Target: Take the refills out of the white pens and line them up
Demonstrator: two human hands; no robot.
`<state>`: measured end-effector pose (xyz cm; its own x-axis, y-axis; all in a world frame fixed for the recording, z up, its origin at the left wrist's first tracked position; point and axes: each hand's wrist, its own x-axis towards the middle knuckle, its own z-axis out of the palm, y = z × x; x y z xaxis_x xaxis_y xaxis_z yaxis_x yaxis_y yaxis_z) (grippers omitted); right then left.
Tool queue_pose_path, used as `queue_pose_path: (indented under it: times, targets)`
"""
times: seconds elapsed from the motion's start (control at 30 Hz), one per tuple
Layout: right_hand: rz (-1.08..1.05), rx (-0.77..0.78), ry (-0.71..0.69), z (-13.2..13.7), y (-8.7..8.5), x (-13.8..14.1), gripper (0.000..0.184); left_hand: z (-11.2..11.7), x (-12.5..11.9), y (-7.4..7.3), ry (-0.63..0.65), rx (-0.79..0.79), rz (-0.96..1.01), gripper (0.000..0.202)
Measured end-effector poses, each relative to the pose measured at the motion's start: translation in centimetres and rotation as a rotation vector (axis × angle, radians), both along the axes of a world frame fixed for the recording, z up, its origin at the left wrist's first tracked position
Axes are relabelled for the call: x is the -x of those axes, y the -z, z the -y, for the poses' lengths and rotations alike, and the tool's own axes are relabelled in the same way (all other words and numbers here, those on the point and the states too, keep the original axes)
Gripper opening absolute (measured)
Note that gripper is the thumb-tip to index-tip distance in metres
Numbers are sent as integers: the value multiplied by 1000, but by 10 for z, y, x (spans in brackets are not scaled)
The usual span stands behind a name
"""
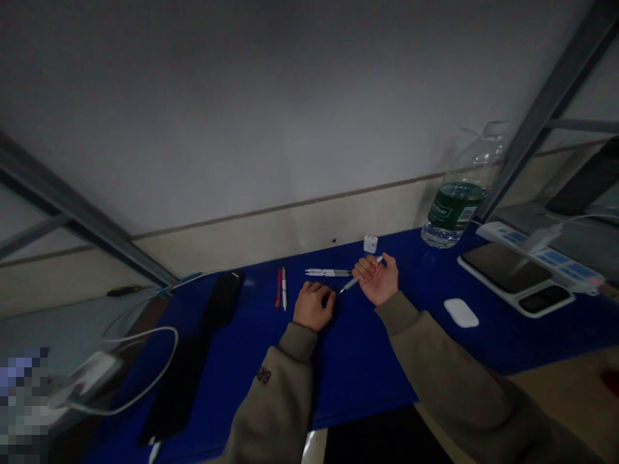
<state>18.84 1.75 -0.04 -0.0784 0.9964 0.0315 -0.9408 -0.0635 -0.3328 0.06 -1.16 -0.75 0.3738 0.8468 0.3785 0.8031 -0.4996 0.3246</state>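
Note:
My right hand (377, 279) lies palm up on the blue desk mat (358, 361), shut on a white pen (351, 284) whose tip points left toward my left hand (313, 307). That hand rests palm down with its fingers curled, and whatever lies beneath them is hidden. A white and silver pen (327, 272) lies crosswise just above the gap between my hands. Further left, a red pen (278, 289) and a white pen (284, 289) lie side by side, almost touching.
A white charger cube (370, 243) sits above my right hand, near a water bottle (459, 193). To the right are a white oval case (461, 312), a dark tablet (505, 269), and a power strip (536, 254). A long black sleeve (193, 348) and white cable (140, 374) lie left.

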Motion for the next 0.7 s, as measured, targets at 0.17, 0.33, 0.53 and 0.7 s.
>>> queue_pose_path:
  times: [0.17, 0.33, 0.53, 0.7]
  targets:
    - [-45, -43, -37, 0, 2, 0, 34, 1, -1, -1, 15, 7, -28, 23]
    - [-51, -34, -49, 0, 0, 0, 35, 1, -1, -1, 16, 12, -32, 23]
    - [-31, -11, -35, 1, 0, 0, 34, -1, 0, 0, 13, 1, -58, 25]
    - [-15, -16, -38, 2, 1, 1, 34, -2, 2, 4, -24, -15, -62, 28]
